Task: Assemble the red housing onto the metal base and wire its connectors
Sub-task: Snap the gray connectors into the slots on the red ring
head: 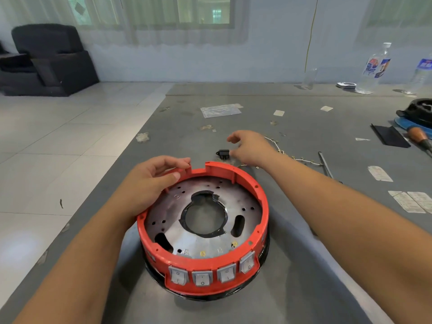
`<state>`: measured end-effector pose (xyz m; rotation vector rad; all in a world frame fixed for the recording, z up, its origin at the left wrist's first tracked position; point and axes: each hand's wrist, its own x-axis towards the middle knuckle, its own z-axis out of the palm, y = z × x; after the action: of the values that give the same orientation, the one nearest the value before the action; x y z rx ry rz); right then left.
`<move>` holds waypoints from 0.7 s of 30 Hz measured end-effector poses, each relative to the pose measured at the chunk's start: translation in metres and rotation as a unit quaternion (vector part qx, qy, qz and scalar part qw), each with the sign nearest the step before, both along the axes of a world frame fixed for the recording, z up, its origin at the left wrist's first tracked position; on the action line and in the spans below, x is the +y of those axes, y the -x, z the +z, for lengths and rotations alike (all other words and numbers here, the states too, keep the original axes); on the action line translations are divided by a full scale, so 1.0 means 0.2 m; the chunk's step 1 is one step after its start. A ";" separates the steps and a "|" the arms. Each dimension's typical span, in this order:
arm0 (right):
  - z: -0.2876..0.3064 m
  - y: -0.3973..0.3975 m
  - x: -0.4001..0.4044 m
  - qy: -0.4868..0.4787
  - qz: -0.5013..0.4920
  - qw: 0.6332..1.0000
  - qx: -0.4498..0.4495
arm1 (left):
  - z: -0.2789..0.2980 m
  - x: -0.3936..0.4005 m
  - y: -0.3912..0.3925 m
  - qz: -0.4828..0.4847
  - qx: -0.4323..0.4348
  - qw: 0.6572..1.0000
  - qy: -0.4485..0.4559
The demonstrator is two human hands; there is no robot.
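Red housing (261,197) sits in the lower middle of the frame on a grey table (304,288), ringing a round metal base (198,239) whose plate has a large central hole and several smaller holes. Four grey rocker switches (202,278) line the housing's near wall. A rectangular notch breaks the far rim.

At the left of that notch the left hand (149,181) grips the rim, thumb inside the wall and fingers curled over the outside. Just beyond the housing, in the centre of the frame, the right hand (250,148) hovers over the table with fingers loosely curled and apart, holding nothing; its lower fingers are at, or just beside, a small black connector (222,154) lying on the table, and contact cannot be told.

A thin strand of wire with small terminals (301,159) trails from under the right wrist toward the right. Farther right lie a black flat piece (389,136) and a wooden-handled tool (418,135). Two clear plastic bottles (374,69) stand at the upper right.
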<state>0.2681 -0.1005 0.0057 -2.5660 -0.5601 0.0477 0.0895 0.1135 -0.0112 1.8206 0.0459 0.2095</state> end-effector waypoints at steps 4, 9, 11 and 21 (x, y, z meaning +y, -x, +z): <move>-0.09 -0.07 0.05 0.026 0.037 0.999 0.023 | -0.03 0.02 -0.01 -0.007 -0.005 1.000 0.024; -0.18 -0.08 0.07 -0.028 0.007 0.999 -0.014 | -0.05 0.03 -0.01 -0.009 -0.014 1.000 0.011; -0.18 -0.09 0.07 -0.017 0.009 1.000 -0.022 | -0.04 0.03 -0.01 -0.008 -0.014 1.000 0.006; 0.01 0.06 0.01 -0.191 0.090 0.976 0.061 | -0.03 0.02 -0.01 -0.008 -0.012 1.000 -0.011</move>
<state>0.2570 -0.0977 0.0085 -2.1203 -0.6806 0.1458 0.0905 0.1168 -0.0166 1.8400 0.0128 0.2210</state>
